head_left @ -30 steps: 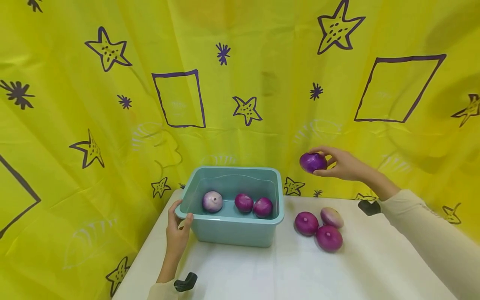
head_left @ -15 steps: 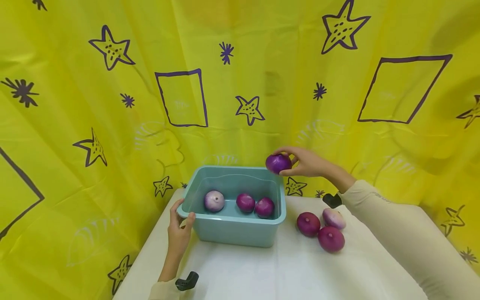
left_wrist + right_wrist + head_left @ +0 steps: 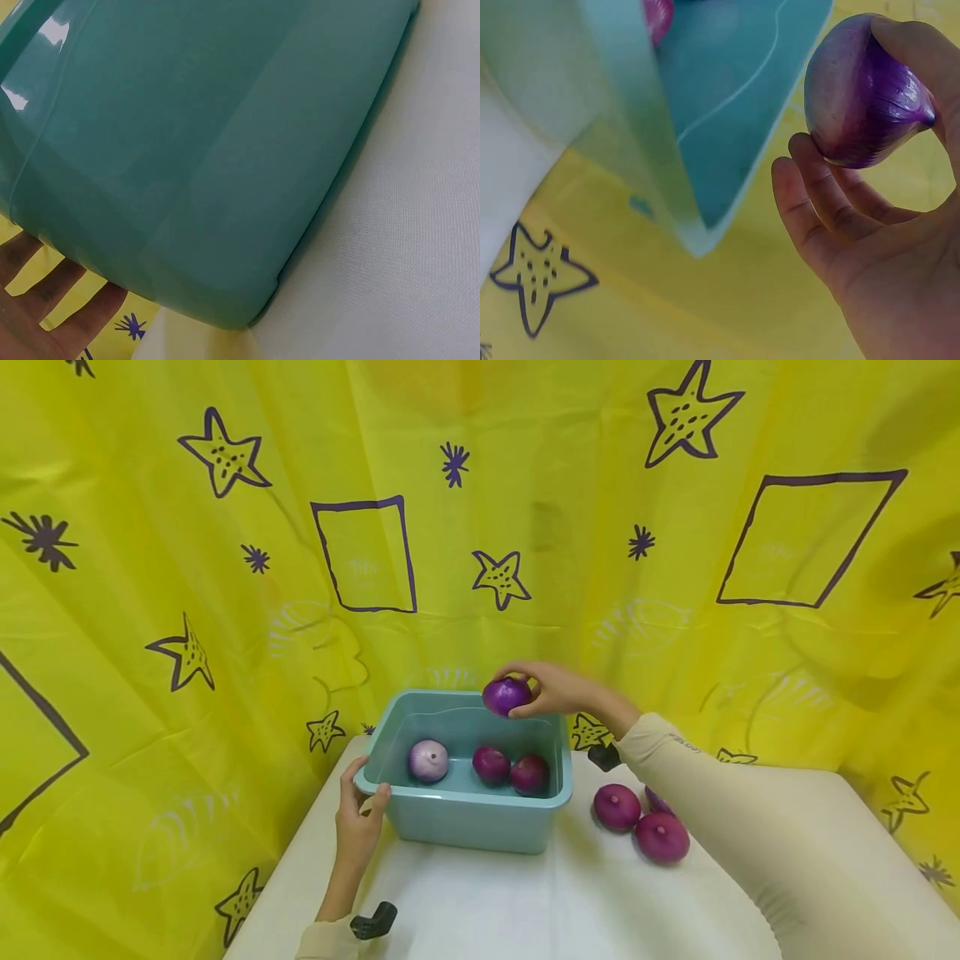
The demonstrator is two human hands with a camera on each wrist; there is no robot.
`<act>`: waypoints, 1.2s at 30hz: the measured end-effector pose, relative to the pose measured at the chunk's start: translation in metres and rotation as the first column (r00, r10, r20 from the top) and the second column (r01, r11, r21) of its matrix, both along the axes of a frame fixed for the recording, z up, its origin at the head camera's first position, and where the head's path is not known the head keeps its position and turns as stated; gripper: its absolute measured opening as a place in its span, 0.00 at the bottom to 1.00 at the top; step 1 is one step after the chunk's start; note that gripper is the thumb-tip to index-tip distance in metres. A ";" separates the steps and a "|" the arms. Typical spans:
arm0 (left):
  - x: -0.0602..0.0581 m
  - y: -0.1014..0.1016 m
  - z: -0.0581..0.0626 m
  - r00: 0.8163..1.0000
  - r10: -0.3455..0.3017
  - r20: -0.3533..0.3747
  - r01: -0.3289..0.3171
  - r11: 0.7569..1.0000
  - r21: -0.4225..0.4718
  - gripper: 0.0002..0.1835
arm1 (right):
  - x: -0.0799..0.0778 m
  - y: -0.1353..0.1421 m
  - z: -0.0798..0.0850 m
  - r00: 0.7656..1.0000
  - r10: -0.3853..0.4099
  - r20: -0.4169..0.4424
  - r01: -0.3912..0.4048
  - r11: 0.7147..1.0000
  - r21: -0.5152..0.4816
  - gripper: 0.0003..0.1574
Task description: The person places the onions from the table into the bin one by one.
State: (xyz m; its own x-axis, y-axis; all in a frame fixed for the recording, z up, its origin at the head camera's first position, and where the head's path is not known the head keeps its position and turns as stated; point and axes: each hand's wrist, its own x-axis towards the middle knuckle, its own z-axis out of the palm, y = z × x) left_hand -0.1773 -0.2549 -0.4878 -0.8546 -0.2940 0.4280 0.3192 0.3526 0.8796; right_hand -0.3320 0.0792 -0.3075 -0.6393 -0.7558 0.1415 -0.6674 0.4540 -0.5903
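Observation:
My right hand [image 3: 558, 689] pinches a purple onion [image 3: 506, 696] between thumb and fingers, above the back rim of a teal plastic bin [image 3: 472, 827]. The right wrist view shows the same onion [image 3: 866, 94] with its pointed tip toward the palm. Inside the bin lie a pale onion [image 3: 429, 762] at the left and two magenta onions, one in the middle [image 3: 491, 765] and one at the right [image 3: 529, 775]. My left hand [image 3: 358, 818] grips the bin's front left corner, thumb at the front rim. Its fingers [image 3: 64, 296] show beside the bin wall in the left wrist view.
On the white table [image 3: 480, 910], right of the bin, sit a magenta onion [image 3: 617, 807], another magenta onion [image 3: 662, 837] and a third onion [image 3: 657, 802] partly hidden by my right sleeve. A yellow patterned curtain [image 3: 570, 485] hangs close behind the bin.
My right hand has carried the purple onion leftward, from right of the bin to above its back rim. My right sleeve now covers part of one table onion. The left hand keeps its grip.

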 end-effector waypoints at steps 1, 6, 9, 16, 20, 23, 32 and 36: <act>0.000 0.000 0.000 1.000 0.001 0.000 -0.001 1.000 0.000 0.32 | -0.001 -0.005 -0.002 1.000 0.014 -0.001 -0.014 1.000 -0.002 0.36; 0.000 0.000 0.000 1.000 0.008 0.003 -0.008 1.000 0.000 0.31 | -0.008 -0.024 -0.013 0.998 0.051 -0.032 -0.050 0.999 0.013 0.36; 0.000 0.001 0.001 1.000 -0.001 0.001 0.001 1.000 0.003 0.31 | -0.011 -0.035 -0.019 0.998 0.064 -0.026 -0.063 0.998 0.029 0.36; 0.000 0.002 0.003 1.000 -0.010 0.003 0.010 1.000 0.004 0.33 | -0.012 -0.054 -0.027 0.996 0.084 0.010 -0.085 0.994 0.064 0.37; 0.001 0.001 0.003 1.000 -0.012 0.010 0.012 1.000 0.012 0.34 | -0.012 -0.062 -0.031 0.996 0.092 0.013 -0.093 0.993 0.075 0.37; 0.001 0.001 0.003 1.000 -0.013 0.013 0.013 1.000 0.010 0.34 | -0.012 -0.065 -0.033 0.996 0.088 0.014 -0.088 0.993 0.077 0.36; 0.001 0.002 0.004 1.000 -0.020 0.004 0.019 1.000 0.014 0.33 | -0.012 -0.070 -0.039 0.993 0.112 0.026 -0.114 0.990 0.085 0.39; 0.002 0.002 0.004 1.000 -0.016 0.010 0.016 1.000 0.009 0.33 | -0.011 -0.070 -0.038 0.991 0.108 0.072 -0.115 0.989 0.091 0.48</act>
State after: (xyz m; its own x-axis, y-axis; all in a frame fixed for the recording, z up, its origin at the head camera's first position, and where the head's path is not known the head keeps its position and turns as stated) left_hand -0.1755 -0.2529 -0.4835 -0.8636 -0.2841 0.4165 0.3155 0.3398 0.8860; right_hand -0.3430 0.0088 -0.3458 -0.5559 -0.8308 0.0259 -0.6773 0.4347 -0.5935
